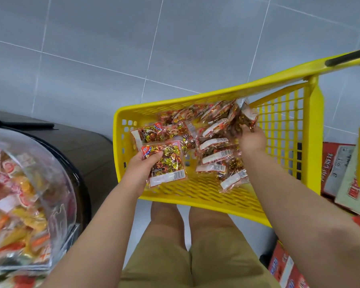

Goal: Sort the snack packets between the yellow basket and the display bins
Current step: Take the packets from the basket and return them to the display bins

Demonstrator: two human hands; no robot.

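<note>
Head view: the yellow basket (175, 101) stands on the grey tiled floor (112, 38), just ahead of the person's knees. Inside it, toward the far wall, a pile of snack packets (212, 146) in red and gold lies overlapping, many with barcode labels up. Over the basket's near left corner the left hand (141, 169) grips one packet (166, 163), thumb pressed across its top face and the other fingers hidden beneath it. Toward the basket's right side the right hand (252, 138) curls round the lower edge of a raised packet (243, 115) that reaches up to the far rim (the fingertips are buried in wrapper, so I cannot tell their spread). Left of the basket a clear display bin (29, 183) holds orange and yellow packets. Right of the basket lie red cartons (337, 173).
</note>
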